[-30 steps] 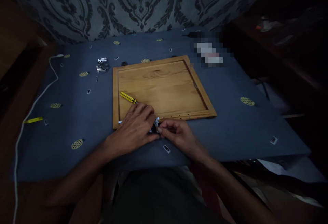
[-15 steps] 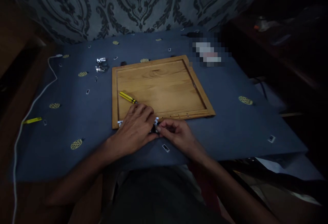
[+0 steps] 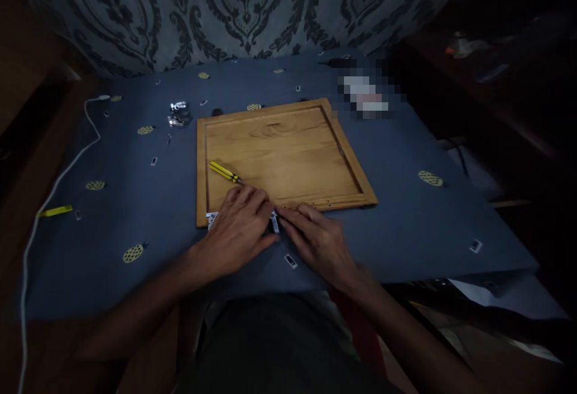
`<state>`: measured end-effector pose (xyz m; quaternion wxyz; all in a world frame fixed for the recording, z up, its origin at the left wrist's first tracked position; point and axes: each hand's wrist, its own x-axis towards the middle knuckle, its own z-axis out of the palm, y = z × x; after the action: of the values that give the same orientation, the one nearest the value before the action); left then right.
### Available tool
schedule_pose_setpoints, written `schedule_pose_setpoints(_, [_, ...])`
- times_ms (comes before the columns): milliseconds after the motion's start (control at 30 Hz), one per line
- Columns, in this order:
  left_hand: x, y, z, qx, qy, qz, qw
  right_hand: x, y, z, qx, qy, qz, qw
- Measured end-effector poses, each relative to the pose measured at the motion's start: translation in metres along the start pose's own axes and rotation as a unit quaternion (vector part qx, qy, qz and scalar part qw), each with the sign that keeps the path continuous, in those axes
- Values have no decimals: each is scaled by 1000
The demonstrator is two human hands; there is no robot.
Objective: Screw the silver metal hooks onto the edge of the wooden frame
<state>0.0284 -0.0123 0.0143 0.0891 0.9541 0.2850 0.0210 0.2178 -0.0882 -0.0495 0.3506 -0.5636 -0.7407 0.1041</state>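
Metal pieces (image 3: pixel 274 223) show either side of the left hand (image 3: pixel 241 222) at the wooden panel's (image 3: pixel 288 153) seven o'clock edge; work there looks unfinished, any fastening hidden. More metal fittings (image 3: pixel 179 106) lie loose on the bench (image 3: pixel 396 225), toward ten o'clock. The right hand (image 3: pixel 318 240) is just beside, at three o'clock; I cannot tell what either grip holds.

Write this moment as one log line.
left hand: over near edge of board | right hand: by metal part | yellow tool: on board
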Motion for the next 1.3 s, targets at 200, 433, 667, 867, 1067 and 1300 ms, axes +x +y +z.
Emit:
schedule_pose_setpoints(200, [1,2,0,-5,-11,-24,1000,-1,-2,2,-58,-19,-28,998])
schedule_pose_setpoints(433, [-3,-1,1,-28,14,-35,999,-1,-1,2,-76,-48,-28,996])
schedule_pose_setpoints(667, [-4,-5,0,-20,26,-48,998,-1,-2,3,-66,-42,-19,997])
schedule_pose_setpoints(867, [-6,-5,0,-13,17,-56,998,0,-3,2,-87,-30,-36,995])
schedule_pose_setpoints(1067, [-6,-5,-1,-20,8,-50,999,-1,-3,3,-78,-34,-24,996])
schedule_pose_setpoints(1300, [-5,-4,-1,-17,-2,-53,998,-1,-4,4,-115,-25,-37,992])
